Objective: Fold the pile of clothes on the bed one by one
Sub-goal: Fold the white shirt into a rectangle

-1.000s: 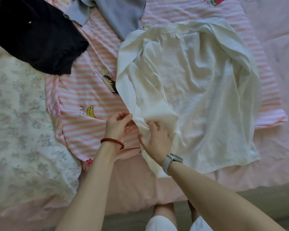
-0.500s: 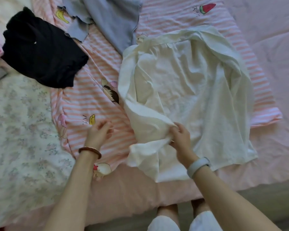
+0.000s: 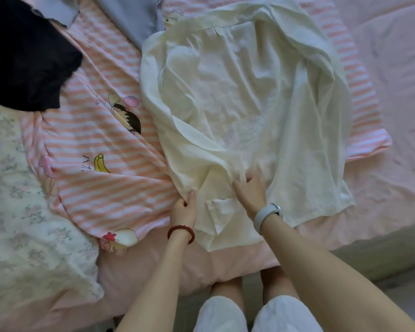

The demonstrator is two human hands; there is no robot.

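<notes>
A white shirt (image 3: 244,97) lies spread on the bed, its left side folded inward over the body. My left hand (image 3: 183,209) pinches the shirt's lower left edge, thumb curled over the cloth. My right hand (image 3: 249,190) rests on the folded sleeve near the hem, fingers spread flat on the fabric. A black garment (image 3: 27,56) sits crumpled at the upper left. A grey-blue garment (image 3: 134,15) lies at the top, partly under the shirt's collar end.
A pink-and-white striped cartoon sheet (image 3: 101,144) lies under the shirt. A floral quilt (image 3: 17,212) covers the left side. Plain pink bedding (image 3: 393,68) stretches to the right. The bed's near edge runs just in front of my knees (image 3: 256,312).
My left hand has moved right from the striped sheet and taken the shirt's lower left edge. My right hand has let go of the lifted sleeve fold and now lies flat on it.
</notes>
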